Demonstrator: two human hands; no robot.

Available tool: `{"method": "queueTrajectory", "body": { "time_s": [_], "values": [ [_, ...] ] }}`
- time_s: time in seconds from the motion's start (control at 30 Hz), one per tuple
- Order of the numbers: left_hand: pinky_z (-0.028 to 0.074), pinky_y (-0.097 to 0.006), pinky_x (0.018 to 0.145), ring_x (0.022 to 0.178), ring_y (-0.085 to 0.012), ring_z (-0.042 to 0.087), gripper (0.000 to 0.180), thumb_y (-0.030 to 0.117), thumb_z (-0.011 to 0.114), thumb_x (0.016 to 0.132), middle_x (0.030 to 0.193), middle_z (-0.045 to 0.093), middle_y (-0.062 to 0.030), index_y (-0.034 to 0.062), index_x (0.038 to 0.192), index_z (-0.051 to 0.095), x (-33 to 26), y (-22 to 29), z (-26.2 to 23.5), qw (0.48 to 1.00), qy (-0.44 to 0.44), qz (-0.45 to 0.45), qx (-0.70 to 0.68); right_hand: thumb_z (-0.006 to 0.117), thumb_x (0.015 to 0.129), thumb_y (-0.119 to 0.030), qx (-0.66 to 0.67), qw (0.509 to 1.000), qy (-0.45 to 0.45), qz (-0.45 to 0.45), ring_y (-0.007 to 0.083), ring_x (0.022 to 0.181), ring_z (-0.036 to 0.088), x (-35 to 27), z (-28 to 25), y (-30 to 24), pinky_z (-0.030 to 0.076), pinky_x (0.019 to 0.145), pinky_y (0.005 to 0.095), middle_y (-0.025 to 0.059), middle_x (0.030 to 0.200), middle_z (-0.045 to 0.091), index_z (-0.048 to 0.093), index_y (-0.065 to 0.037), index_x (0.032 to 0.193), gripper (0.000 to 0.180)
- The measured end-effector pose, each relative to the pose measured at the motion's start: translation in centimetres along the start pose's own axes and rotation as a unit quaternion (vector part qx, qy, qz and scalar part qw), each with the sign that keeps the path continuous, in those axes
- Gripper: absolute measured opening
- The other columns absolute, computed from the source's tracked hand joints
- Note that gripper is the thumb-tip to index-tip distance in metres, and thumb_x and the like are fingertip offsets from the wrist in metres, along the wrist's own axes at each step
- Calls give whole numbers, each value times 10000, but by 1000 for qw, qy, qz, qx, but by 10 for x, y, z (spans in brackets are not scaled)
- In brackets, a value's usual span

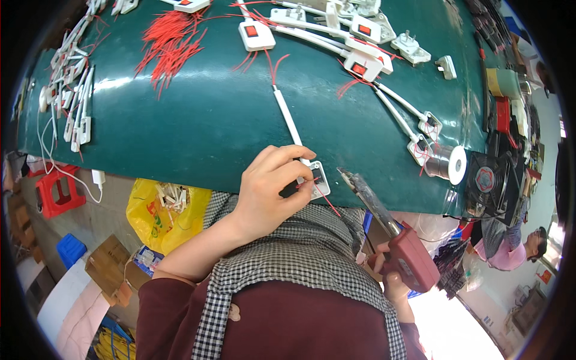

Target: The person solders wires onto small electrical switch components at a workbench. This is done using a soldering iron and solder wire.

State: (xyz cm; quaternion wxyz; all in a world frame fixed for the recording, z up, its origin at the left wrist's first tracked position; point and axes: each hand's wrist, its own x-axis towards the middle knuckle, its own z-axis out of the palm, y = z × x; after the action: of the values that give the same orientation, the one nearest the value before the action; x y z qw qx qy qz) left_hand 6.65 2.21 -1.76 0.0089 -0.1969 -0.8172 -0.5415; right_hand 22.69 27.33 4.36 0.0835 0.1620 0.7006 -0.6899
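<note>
My left hand [270, 183] is at the front edge of the green table, its thumb and forefinger pinched on a thin red wire [327, 201]. The wire comes from an open white switch housing [318, 191] with a dark part inside. From this housing a white tube [288, 114] runs away across the table, with red wire ends spreading from its far end. My right hand [393, 283] grips a dark red soldering gun [413, 258], low on the right and off the table. Its metal barrel slants up left, the tip [342, 172] a little right of the housing, not touching it.
A solder spool [457, 165] and a black fan [486, 179] stand at the right. Beyond lie white switches [258, 36], plug parts [411, 49] and a red wire bundle [171, 45]. More white pieces [78, 120] lie left. A yellow bag [141, 207] hangs below the table edge.
</note>
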Motion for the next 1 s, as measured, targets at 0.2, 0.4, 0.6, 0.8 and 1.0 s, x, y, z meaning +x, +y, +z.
{"method": "queueTrajectory", "body": {
  "time_s": [0.2, 0.4, 0.6, 0.8, 1.0],
  "values": [
    [482, -323, 727, 848, -223, 604, 136, 14, 702, 714, 1107, 646, -98, 70, 817, 633, 2, 2, -3, 999, -27, -5, -41, 681, 784, -598, -40, 997, 65, -8, 132, 578, 539, 1, 10, -5, 449, 504, 264, 139, 1072, 575, 451, 55, 1219, 817],
    [458, -402, 849, 982, -301, 564, 145, 137, 666, 803, 973, 605, -102, 63, 926, 646, 78, -43, -97, 927, 171, 38, 332, 665, 788, -609, -36, 995, 84, -25, 126, 555, 535, 8, 13, -5, 412, 483, 255, 129, 1013, 582, 474, 64, 1164, 795],
    [420, -401, 845, 963, -275, 540, 166, 193, 727, 761, 926, 614, -56, 81, 876, 683, 112, -81, -132, 899, 92, -31, 427, 652, 808, -589, -31, 997, 66, -22, 128, 552, 534, 5, 12, -4, 399, 464, 250, 136, 1004, 581, 455, 71, 1189, 787],
    [437, -324, 837, 907, -181, 571, 136, 119, 701, 794, 891, 655, -39, 50, 911, 699, 109, -75, -132, 949, 126, 12, 290, 709, 748, -613, 10, 993, 120, -4, 90, 555, 486, 6, 23, -9, 334, 446, 206, 63, 815, 576, 514, 60, 1178, 822],
    [444, -275, 656, 732, -150, 561, 41, -4, 635, 837, 791, 592, -55, -6, 878, 634, 62, -12, -76, 995, 29, 5, 98, 712, 771, -564, 16, 996, 90, -17, 127, 572, 519, 3, 7, 6, 442, 501, 261, 134, 982, 575, 439, 59, 1253, 834]
  ]
}}
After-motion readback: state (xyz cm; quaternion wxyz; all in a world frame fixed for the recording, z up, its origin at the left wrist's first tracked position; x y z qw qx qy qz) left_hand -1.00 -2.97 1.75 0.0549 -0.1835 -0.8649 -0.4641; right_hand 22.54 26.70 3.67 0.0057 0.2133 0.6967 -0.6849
